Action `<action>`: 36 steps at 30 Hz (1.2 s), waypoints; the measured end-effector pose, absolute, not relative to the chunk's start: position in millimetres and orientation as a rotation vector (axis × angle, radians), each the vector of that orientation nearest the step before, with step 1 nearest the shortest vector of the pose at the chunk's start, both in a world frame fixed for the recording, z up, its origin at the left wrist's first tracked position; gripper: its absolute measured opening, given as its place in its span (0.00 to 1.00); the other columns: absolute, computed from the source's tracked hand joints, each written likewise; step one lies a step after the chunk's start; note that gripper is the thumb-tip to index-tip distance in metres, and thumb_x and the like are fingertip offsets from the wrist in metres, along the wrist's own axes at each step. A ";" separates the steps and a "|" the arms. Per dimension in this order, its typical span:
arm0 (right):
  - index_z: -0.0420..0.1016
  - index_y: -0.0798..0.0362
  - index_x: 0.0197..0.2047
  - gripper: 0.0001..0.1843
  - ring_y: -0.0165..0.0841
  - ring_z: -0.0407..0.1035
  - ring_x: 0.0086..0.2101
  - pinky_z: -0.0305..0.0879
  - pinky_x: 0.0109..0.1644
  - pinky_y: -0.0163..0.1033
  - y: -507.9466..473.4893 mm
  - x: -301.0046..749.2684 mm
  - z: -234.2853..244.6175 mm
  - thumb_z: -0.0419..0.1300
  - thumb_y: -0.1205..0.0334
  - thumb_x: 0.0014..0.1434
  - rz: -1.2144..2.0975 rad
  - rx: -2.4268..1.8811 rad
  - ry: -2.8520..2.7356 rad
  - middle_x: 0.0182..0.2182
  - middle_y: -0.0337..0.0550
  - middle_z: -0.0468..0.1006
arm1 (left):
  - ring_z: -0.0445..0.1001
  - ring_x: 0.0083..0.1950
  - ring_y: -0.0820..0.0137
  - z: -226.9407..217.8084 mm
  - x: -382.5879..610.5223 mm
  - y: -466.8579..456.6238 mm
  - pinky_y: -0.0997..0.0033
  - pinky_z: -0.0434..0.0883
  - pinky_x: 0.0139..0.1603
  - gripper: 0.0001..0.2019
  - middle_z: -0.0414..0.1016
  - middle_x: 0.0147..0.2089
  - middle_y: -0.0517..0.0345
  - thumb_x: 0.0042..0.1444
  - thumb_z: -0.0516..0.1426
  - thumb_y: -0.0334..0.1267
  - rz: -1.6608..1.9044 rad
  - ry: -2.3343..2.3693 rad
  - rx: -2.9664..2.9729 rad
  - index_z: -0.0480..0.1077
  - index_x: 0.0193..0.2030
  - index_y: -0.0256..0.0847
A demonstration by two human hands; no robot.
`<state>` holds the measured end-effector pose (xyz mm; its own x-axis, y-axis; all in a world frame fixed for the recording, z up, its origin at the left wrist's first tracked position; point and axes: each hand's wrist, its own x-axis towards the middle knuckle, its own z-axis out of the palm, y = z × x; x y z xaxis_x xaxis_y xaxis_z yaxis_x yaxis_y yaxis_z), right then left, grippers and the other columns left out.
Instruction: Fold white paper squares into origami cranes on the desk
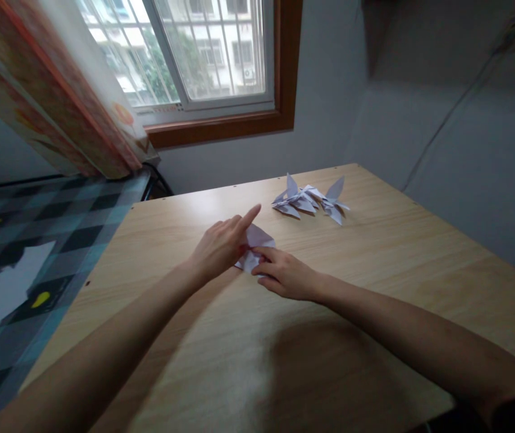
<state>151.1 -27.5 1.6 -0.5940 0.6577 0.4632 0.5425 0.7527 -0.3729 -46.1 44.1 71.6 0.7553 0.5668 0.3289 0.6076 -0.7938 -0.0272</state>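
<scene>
A piece of white paper (pixel 261 236) with creases lies on the wooden table, between my two hands. My left hand (pixel 222 245) grips its left side; one digit sticks out toward the upper right, and the other fingertips are partly hidden. From the right, my right hand (pixel 291 275) holds the paper's near right part, its index finger reaching across the top. Both hands cover much of the paper, so its full shape cannot be made out. Beyond them sits a cluster of folded white paper pieces (pixel 304 197) with pointed, wing-like flaps.
The light wooden table (pixel 185 361) reaches back toward the wall below a barred window (pixel 212 54). To the left, white paper sheets (pixel 9 282) lie on a checked cloth (pixel 72 198). A patterned curtain (pixel 59 90) hangs over it. A cable (pixel 441 123) runs down the right wall.
</scene>
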 end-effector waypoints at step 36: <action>0.77 0.53 0.37 0.13 0.42 0.73 0.46 0.66 0.60 0.56 -25.5 183.9 51.5 0.53 0.75 0.65 -0.212 -0.744 -2.784 0.37 0.48 0.81 | 0.68 0.66 0.58 18.8 -57.6 -6.0 0.48 0.65 0.65 0.12 0.72 0.62 0.46 0.62 0.49 0.32 -0.503 -1.074 -3.055 0.72 0.47 0.40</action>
<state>183.9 -25.5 51.5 -0.8379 0.4699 0.2777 0.5066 0.8589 0.0751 -57.6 -6.0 18.8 0.7393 0.6288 0.2409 0.5874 -0.7772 0.2257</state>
